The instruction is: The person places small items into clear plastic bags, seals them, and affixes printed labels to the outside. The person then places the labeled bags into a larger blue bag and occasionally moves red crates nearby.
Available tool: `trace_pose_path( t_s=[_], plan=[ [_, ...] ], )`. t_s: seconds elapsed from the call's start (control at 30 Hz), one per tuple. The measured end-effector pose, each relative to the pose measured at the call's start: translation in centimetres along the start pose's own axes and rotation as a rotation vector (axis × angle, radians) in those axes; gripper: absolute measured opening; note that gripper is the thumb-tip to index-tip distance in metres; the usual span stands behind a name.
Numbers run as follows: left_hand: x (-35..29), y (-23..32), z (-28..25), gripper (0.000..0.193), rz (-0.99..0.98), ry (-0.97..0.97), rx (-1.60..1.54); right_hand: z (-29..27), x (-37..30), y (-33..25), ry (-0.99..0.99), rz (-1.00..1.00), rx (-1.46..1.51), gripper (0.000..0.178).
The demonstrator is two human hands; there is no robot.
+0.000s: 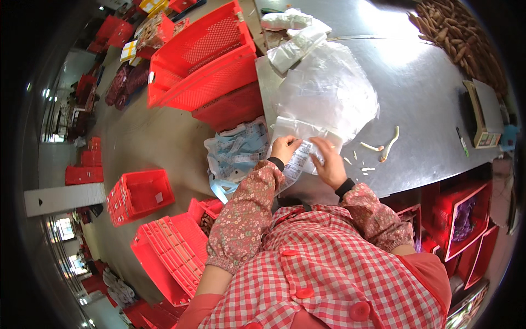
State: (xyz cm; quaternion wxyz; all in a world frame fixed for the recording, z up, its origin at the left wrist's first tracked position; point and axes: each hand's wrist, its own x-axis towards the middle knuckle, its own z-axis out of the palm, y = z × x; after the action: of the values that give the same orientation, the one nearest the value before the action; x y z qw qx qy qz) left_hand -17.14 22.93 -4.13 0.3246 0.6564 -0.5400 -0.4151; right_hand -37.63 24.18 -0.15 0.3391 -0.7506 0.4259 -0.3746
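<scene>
At the table's near edge, my left hand (pixel 285 149) pinches a strip of white printed labels (pixel 297 159), which hangs down toward my apron. Just right of it, my right hand (pixel 330 167) lies with its fingers stretched out and apart over the strip's edge and the clear plastic bag beneath. Under both hands is the near end of a pile of clear plastic bags (pixel 334 90), spread over the metal table (pixel 422 104). Rolled or folded plastic bags (pixel 296 46) lie at the pile's far end.
Pale root trimmings (pixel 390 145) and a pen (pixel 462 141) lie to the right, near a scale (pixel 483 115) and heaped brown roots (pixel 463 38). Red crates (pixel 200 60) stand left of the table, above a bag of label sheets (pixel 238 151). More crates (pixel 460 219) sit under the table.
</scene>
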Motion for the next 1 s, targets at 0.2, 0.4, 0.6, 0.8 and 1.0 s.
trace_pose_path(
  t_s=[0.2,0.4,0.6,0.8,1.0],
  plan=[
    [1.4,-4.3,2.9,0.029,0.017,0.186,0.316,2.7,-1.3,3.5,-0.469,-0.142,-0.463,0.064],
    [-0.6,-4.0,-1.0,0.045,-0.254,-0.062,0.28,3.3,-2.1,4.5,-0.422,-0.131,-0.514,0.065],
    [-2.5,-0.7,-1.3,0.033,-0.202,-0.533,0.205,2.6,-1.6,4.3,-0.42,-0.151,-0.481,0.063],
    [-6.5,2.0,-3.6,0.036,-0.001,-0.472,0.205,2.1,0.1,4.9,-0.297,-0.096,-0.409,0.031],
    [-6.6,4.6,-5.3,0.026,0.056,-0.294,0.011,0.1,6.3,5.3,-0.28,0.19,0.001,0.021]
  ],
)
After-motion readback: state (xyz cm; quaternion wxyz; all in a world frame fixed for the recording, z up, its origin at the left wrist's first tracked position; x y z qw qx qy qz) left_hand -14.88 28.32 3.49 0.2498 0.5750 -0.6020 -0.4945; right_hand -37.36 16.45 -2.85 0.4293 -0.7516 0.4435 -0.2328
